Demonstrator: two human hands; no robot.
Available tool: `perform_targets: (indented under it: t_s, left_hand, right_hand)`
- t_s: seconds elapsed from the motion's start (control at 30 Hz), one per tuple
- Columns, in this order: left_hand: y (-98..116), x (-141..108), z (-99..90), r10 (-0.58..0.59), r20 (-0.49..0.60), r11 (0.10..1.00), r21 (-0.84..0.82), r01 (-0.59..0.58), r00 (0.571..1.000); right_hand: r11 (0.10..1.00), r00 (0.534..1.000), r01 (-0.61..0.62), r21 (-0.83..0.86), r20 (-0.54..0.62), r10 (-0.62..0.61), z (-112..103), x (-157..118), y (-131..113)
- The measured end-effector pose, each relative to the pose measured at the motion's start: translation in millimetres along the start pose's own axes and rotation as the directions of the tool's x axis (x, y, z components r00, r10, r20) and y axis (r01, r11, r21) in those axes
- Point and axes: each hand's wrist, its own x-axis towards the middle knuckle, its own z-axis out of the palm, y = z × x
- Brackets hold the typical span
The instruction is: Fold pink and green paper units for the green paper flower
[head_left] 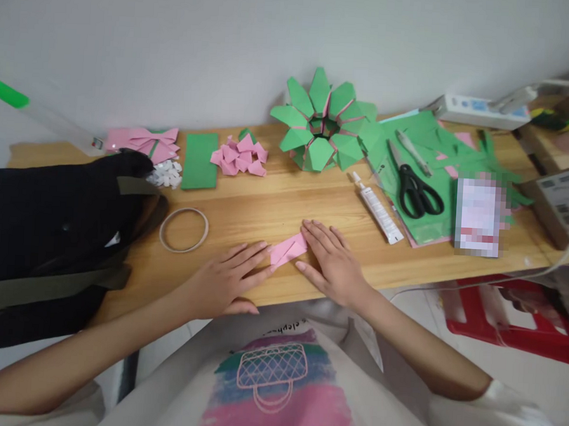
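A folded strip of pink paper lies flat near the front edge of the wooden table. At its left end rest the fingertips of my left hand, fingers stretched out and thumb apart. My right hand lies with extended fingers over the strip's right end. Neither hand wraps round the paper; both touch it from the sides. Behind it stands a green and pink paper flower with pointed petals. A pile of small folded pink pieces sits beside a green paper rectangle.
A tape ring and a black bag are on the left. To the right lie a glue tube, black-handled scissors, a cutter and green paper scraps. A power strip is at the back right.
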Motion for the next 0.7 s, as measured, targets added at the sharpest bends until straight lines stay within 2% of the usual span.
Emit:
perform_targets:
  t_s: [0.17,0.23,0.3,0.43,0.57,0.7]
  left_hand:
    - [1,-2,-0.6,-0.042,-0.005,0.999,-0.014,0.041,0.999]
    - [1,-2,-2.2,-0.056,-0.013,0.997,-0.062,0.055,0.998]
    - [3,2,-4.5,-0.120,-0.031,0.983,-0.145,0.114,0.992]
    - [13,18,-6.7,-0.283,-0.093,0.939,-0.231,0.256,0.955]
    - [20,42,-4.3,-0.440,-0.157,0.879,-0.277,0.388,0.884]
    - [23,53,-4.8,-0.467,-0.205,0.853,-0.359,0.378,0.860]
  right_hand:
    - [0.988,0.994,-0.052,0.146,-0.091,0.066,1,7,0]
    - [0.986,0.992,-0.041,0.163,-0.111,0.059,0,11,1]
    - [0.986,0.993,-0.017,0.168,-0.115,0.037,-2,16,3]
    - [0.983,0.995,0.018,0.184,-0.100,0.001,-6,23,9]
    - [0.976,0.994,0.081,0.204,-0.088,-0.065,-8,24,14]
    - [0.959,0.979,0.182,0.215,-0.135,-0.155,-14,20,13]
